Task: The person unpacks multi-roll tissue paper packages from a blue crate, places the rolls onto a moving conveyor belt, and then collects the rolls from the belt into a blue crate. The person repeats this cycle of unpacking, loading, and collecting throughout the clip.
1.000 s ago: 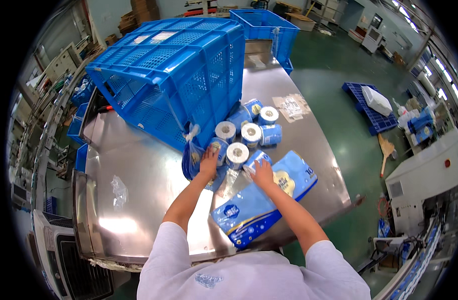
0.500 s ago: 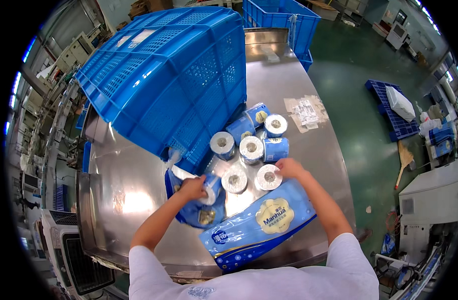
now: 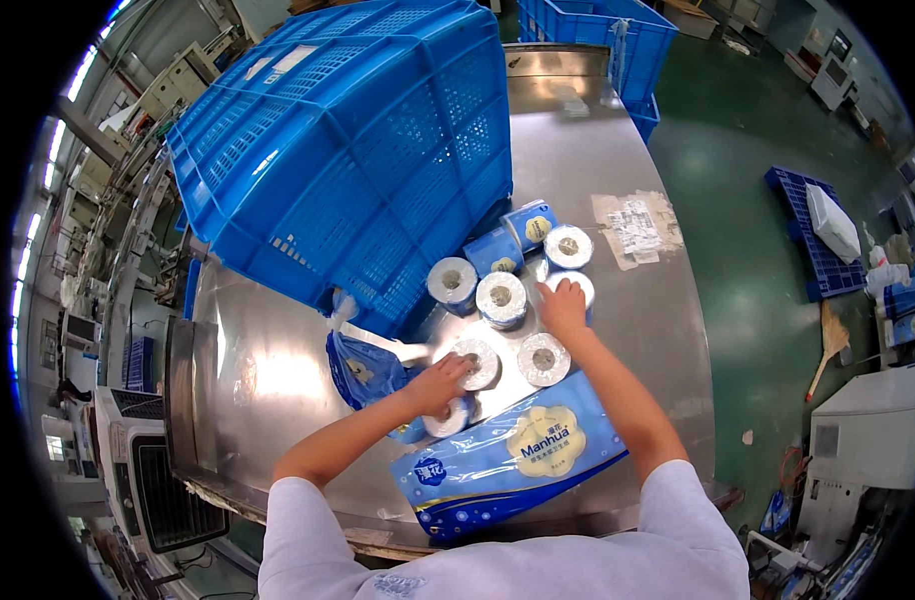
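Toilet-paper rolls (image 3: 501, 297) cluster midway across the table (image 3: 638, 330), some partly covered: the left hand (image 3: 441, 386) lies palm-down, fingers slightly spread; the right hand (image 3: 564, 304) bends over one. Whether either grips, I cannot tell. Toward the near edge, the right forearm (image 3: 618, 385) overlaps a blue plastic pack (image 3: 508, 455).

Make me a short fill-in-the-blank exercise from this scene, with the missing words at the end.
1. The left hand touches a paper roll whose upward-facing end is ____ in colour.
2. The left hand is nearer to the person's body than the ____ hand.
3. The big perforated crate on the metal table is ____ in colour.
4. The floor beside the table is ____ in colour.

Missing words: white; right; blue; green.
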`<move>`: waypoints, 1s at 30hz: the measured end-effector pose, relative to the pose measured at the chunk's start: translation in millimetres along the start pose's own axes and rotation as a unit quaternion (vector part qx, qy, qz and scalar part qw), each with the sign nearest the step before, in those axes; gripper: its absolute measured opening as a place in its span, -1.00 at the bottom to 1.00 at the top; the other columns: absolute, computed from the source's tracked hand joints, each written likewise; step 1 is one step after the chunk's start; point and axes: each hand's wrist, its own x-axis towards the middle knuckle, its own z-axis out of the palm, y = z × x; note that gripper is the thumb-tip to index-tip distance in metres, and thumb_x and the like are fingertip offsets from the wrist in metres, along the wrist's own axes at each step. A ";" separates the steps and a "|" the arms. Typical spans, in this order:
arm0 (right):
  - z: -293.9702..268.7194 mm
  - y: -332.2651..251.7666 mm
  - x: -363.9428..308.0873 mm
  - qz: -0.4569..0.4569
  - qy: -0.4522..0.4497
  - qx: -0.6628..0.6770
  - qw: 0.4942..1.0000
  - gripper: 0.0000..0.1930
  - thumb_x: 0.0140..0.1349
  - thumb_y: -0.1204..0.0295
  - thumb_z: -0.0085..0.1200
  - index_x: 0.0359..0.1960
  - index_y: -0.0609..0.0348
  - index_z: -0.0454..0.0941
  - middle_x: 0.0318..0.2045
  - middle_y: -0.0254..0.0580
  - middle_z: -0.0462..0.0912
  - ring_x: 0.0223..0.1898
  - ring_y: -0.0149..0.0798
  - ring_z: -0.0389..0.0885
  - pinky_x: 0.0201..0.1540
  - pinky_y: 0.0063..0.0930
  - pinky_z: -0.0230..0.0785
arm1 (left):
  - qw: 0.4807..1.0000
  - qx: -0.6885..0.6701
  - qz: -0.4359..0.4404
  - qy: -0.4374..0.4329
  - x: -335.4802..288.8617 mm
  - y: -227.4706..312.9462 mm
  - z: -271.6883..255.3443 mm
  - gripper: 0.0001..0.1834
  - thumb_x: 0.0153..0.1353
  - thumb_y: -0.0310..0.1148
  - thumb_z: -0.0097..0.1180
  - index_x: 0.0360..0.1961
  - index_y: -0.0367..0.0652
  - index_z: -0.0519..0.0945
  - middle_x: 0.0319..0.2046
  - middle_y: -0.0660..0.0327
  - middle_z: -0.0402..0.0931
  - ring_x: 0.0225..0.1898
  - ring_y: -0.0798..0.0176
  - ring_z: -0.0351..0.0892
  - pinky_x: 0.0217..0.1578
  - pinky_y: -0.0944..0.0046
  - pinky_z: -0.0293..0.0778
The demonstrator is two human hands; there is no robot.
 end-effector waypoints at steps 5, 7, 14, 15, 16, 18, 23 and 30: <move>-22.3 -55.9 37.8 0.184 -0.152 -0.068 0.969 -0.28 -0.07 -0.37 -0.10 -0.13 -0.05 0.59 -0.08 0.02 0.33 -0.07 0.11 0.31 -0.11 -0.01 0.18 | 0.988 0.137 0.039 0.062 16.6 -2.7 21.6 -0.65 -0.23 -0.28 0.24 -0.31 -0.10 0.64 0.16 -0.06 0.20 0.24 -0.08 0.09 0.28 0.02 -0.01; -21.1 -78.0 44.5 0.225 -0.213 -0.095 0.946 -0.31 -0.05 -0.33 -0.07 -0.13 -0.04 0.60 0.01 -0.05 0.33 -0.03 0.13 0.29 -0.10 -0.05 0.19 | 0.996 0.088 -0.007 0.031 5.8 -2.3 23.6 -0.64 -0.24 -0.28 0.25 -0.31 -0.10 0.64 0.17 -0.06 0.18 0.23 -0.08 0.12 0.25 0.03 0.05; 74.6 20.2 37.1 0.115 -0.057 0.004 0.992 -0.33 -0.13 -0.15 0.15 -0.32 0.34 0.59 0.00 0.22 0.38 0.00 0.10 0.36 0.07 -0.09 0.23 | 0.987 0.079 -0.078 0.118 -28.3 1.0 7.0 -0.56 -0.36 -0.23 0.31 -0.31 -0.07 0.63 0.02 -0.11 0.28 0.07 -0.07 0.29 -0.05 0.05 0.32; 56.4 0.1 22.0 0.115 -0.100 0.004 0.988 -0.29 -0.14 -0.20 0.12 -0.31 0.34 0.59 0.04 0.22 0.36 0.02 0.11 0.37 0.05 -0.08 0.26 | 0.982 0.063 -0.106 0.145 -48.3 11.2 12.3 -0.55 -0.33 -0.22 0.31 -0.27 -0.03 0.63 0.02 -0.12 0.27 0.09 -0.07 0.28 -0.05 0.05 0.31; 32.0 -11.4 12.6 0.119 -0.120 -0.001 0.986 -0.25 -0.14 -0.25 0.10 -0.31 0.35 0.59 0.07 0.21 0.33 0.04 0.12 0.37 0.04 -0.07 0.29 | 0.972 0.043 -0.132 0.188 -61.5 20.4 13.4 -0.53 -0.30 -0.21 0.31 -0.22 0.00 0.62 0.04 -0.12 0.26 0.10 -0.07 0.26 -0.04 0.05 0.30; -3.0 -17.6 -6.8 0.115 -0.114 -0.017 0.987 -0.17 -0.16 -0.34 0.06 -0.29 0.36 0.60 0.14 0.20 0.28 0.07 0.13 0.37 0.01 -0.05 0.35 | 0.950 0.021 -0.172 0.262 -76.5 27.8 25.2 -0.47 -0.27 -0.21 0.30 -0.13 0.03 0.58 0.10 -0.13 0.22 0.12 -0.09 0.23 -0.04 0.02 0.26; -17.9 29.4 -5.5 0.114 -0.078 -0.020 0.990 -0.44 -0.03 -0.07 0.13 -0.42 0.32 0.62 -0.27 0.07 0.57 -0.17 0.06 0.51 -0.14 -0.18 0.38 | 0.818 -0.013 -0.274 0.506 -138.9 112.0 -0.6 -0.51 -0.18 -0.21 0.31 -0.11 0.04 0.58 0.03 -0.08 0.27 0.08 -0.08 0.25 -0.02 0.02 0.19; -80.3 3.2 -13.2 -0.058 0.251 0.231 0.938 -0.51 0.04 0.04 0.15 -0.70 0.30 0.52 -0.75 -0.04 0.49 -0.72 -0.08 0.39 -0.63 -0.16 0.25 | 0.573 -0.123 -0.484 0.649 -249.3 251.9 64.4 -0.55 -0.07 -0.17 0.27 -0.11 -0.06 0.60 -0.13 0.05 0.35 -0.07 0.04 0.37 -0.04 0.18 0.33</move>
